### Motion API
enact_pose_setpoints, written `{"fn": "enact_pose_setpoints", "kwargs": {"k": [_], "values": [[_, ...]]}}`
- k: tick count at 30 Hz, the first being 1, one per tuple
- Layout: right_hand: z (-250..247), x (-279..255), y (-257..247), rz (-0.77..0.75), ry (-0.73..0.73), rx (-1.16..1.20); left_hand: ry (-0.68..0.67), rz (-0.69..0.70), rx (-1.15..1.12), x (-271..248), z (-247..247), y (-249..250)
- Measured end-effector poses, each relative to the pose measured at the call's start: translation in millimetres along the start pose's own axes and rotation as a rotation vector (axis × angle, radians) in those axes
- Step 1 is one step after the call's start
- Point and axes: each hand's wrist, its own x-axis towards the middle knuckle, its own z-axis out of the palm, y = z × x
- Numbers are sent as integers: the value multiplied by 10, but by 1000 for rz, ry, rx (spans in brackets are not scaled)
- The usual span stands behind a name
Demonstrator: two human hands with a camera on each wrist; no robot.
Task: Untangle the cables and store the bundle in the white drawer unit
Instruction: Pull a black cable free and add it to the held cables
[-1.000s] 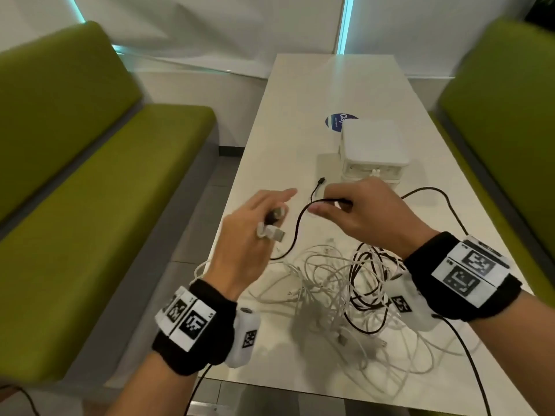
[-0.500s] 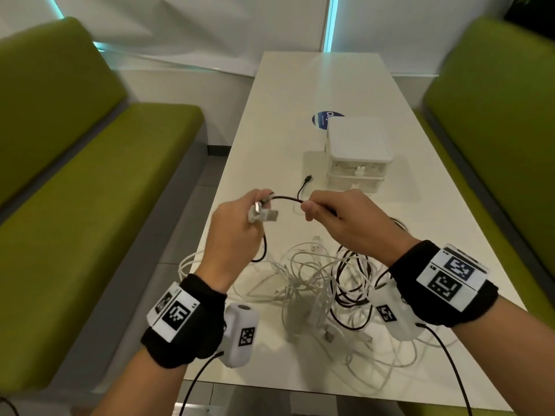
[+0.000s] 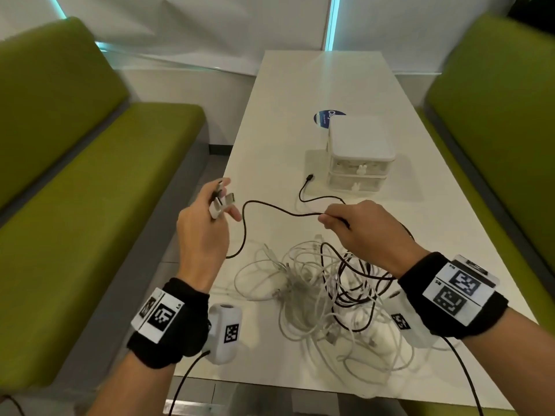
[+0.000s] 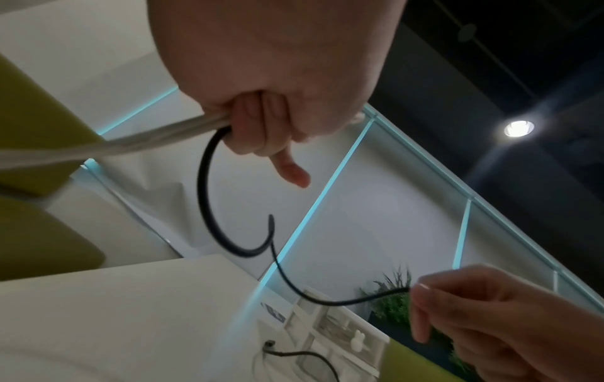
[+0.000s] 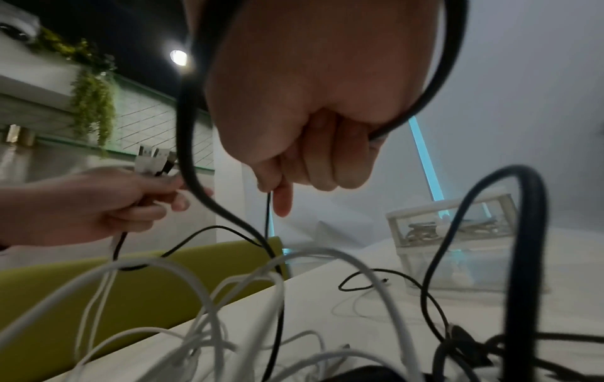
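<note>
A tangle of white and black cables [image 3: 324,292] lies on the white table [image 3: 270,139] near its front edge. My left hand [image 3: 207,223] is raised at the table's left edge and grips several cable plugs [image 3: 221,199], white and black, with cords trailing from the fist [image 4: 209,124]. My right hand [image 3: 360,226] pinches a black cable [image 3: 270,207] that sags between both hands; in the right wrist view it [image 5: 268,214] hangs from the fingertips. The white drawer unit [image 3: 359,154], two drawers, both closed, stands beyond the hands.
Green benches [image 3: 90,187] flank the table on both sides. A blue round sticker [image 3: 322,118] lies behind the drawer unit. One black plug end [image 3: 310,177] rests on the table just left of the drawers.
Both hands have moved apart: the left one out to the left with the plugs, the right one to the right, so the black cable between them is drawn out longer.
</note>
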Motion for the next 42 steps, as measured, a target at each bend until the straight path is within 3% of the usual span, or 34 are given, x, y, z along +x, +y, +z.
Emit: {"fn": "enact_pose_setpoints", "kwargs": {"k": [7, 10, 13, 20, 23, 28, 34, 38, 42], "values": [[38, -45, -325, -171, -18, -37, -388, 361, -97, -264, 402, 229], [15, -74, -348, -185, -39, 18, -512, 344, -49, -293, 445, 200], [2, -133, -358, -169, -78, 123, -547, 354, 110, -317, 369, 208], [-3, -115, -371, -101, -91, 230, -436, 439, 232, -207, 232, 210], [-84, -94, -354, -32, -115, 291, -416, 315, 284, -114, 131, 164], [-235, -18, -267, 52, -108, 470, -205, 241, 323, 145, -111, 32], [-234, 116, -260, 3, -63, 393, 73, 199, 379, 294, -286, -4], [-334, 270, -175, -46, -25, 279, 161, 123, 394, 351, -329, 19], [-480, 445, -233, -109, 169, 183, 175, 63, 295, 401, -287, -74]]}}
